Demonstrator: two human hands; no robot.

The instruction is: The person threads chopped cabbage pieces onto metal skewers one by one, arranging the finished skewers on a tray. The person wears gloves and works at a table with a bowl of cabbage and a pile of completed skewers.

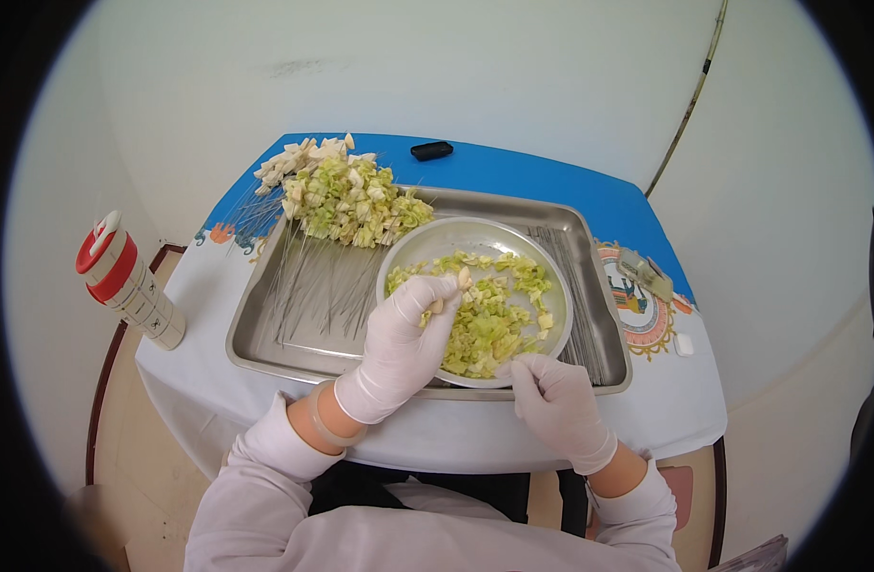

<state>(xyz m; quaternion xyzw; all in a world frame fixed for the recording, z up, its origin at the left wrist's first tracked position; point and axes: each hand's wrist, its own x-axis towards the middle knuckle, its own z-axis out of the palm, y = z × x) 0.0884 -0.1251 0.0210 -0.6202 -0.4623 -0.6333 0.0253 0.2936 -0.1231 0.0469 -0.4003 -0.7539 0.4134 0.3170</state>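
White gloves cover both hands. My left hand (408,343) is raised over the left part of a round metal dish (564,314) and pinches a small cream-coloured piece (465,278) between thumb and fingertips. Chopped pale-green leafy vegetable pieces (487,325) lie in the dish. My right hand (555,407) is at the dish's near right rim with thumb and forefinger together; whether something thin is between them cannot be told. The dish rests in a rectangular steel tray (301,350). At its back left corner lie many thin wires topped with green and cream pieces (344,200).
Loose thin metal wires (576,314) lie along the tray's right side. A red-lidded bottle (140,293) stands at the table's left. A black object (432,150) lies at the back, a clear plastic box (644,273) and a small white item (683,344) at the right.
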